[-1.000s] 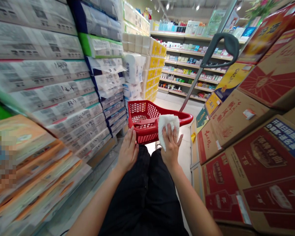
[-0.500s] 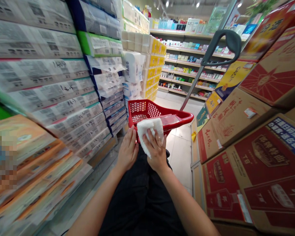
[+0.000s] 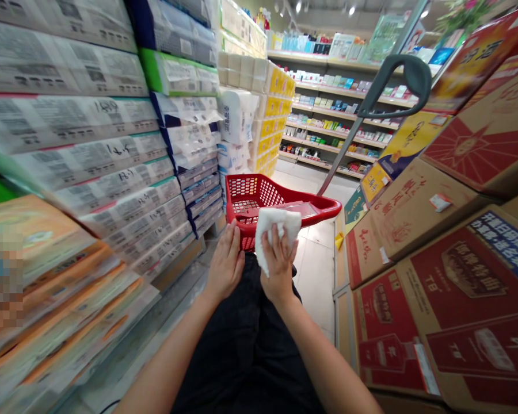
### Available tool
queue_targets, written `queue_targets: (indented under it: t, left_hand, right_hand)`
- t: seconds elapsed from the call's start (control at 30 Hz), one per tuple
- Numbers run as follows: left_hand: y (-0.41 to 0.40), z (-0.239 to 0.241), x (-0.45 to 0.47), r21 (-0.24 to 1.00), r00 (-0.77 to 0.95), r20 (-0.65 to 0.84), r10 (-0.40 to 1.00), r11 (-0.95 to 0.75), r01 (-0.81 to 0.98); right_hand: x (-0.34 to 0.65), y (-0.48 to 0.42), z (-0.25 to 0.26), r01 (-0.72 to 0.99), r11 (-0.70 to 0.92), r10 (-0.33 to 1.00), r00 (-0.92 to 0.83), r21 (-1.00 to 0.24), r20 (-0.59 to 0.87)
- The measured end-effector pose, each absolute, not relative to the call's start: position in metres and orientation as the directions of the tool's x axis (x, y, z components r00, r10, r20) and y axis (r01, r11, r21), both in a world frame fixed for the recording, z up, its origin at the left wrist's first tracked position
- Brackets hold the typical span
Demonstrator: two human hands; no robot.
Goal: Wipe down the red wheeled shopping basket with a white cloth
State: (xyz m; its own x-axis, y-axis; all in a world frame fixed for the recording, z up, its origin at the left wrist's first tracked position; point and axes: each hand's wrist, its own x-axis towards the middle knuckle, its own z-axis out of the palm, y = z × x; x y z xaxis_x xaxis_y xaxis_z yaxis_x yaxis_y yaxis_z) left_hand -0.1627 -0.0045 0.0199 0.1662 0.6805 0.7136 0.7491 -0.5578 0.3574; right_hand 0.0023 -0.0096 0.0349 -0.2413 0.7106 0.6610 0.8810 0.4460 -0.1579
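In front of my knees stands a red plastic shopping basket [image 3: 276, 194] with perforated sides and a long grey pull handle [image 3: 365, 109] slanting up to the right. My left hand [image 3: 228, 261] rests against the basket's near left corner, its fingers straight and close together. A folded white cloth [image 3: 267, 221] lies under the fingers of my right hand [image 3: 280, 261], which presses it to the near rim. The cloth covers part of that rim. The inside of the basket shows only in part, through its far side.
Stacked paper packs [image 3: 112, 161] rise along the left, with orange packs [image 3: 69, 287] nearer. Printed cartons [image 3: 466, 259] are piled on the right. Shelves of small boxed goods [image 3: 341, 89] stand at the back. Pale floor tiles [image 3: 317, 270] run between the stacks.
My right hand and the cloth have slid to the right along the basket's near rim, uncovering more of the near left corner. My left hand stays at the corner.
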Motion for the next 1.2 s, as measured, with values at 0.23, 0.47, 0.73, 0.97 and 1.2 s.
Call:
queue_targets:
  t: [0.23, 0.47, 0.73, 0.97, 1.2]
  left_hand:
    - [-0.006, 0.024, -0.166, 0.329, 0.197, 0.719, 0.667, -0.576, 0.748]
    - [-0.007, 0.025, -0.163, 0.359, 0.188, 0.696, 0.693, -0.562, 0.745]
    - [-0.006, 0.021, -0.162, 0.386, 0.163, 0.705, 0.691, -0.566, 0.728]
    - [-0.007, 0.021, -0.165, 0.362, 0.179, 0.715, 0.676, -0.577, 0.733]
    - [-0.010, 0.028, -0.161, 0.376, 0.174, 0.696, 0.696, -0.560, 0.738]
  right_hand:
    - [-0.006, -0.011, 0.066, 0.807, 0.577, 0.689, -0.397, -0.127, 0.607]
    - [0.051, 0.011, 0.077, 0.893, 0.429, 0.740, -0.259, -0.139, 0.621]
    - [0.000, -0.002, 0.095, 0.866, 0.416, 0.802, -0.205, -0.278, 0.562]
    - [-0.030, -0.006, 0.105, 0.773, 0.559, 0.775, -0.358, -0.300, 0.521]
    - [0.023, 0.010, 0.107, 0.841, 0.492, 0.784, -0.315, -0.226, 0.535]
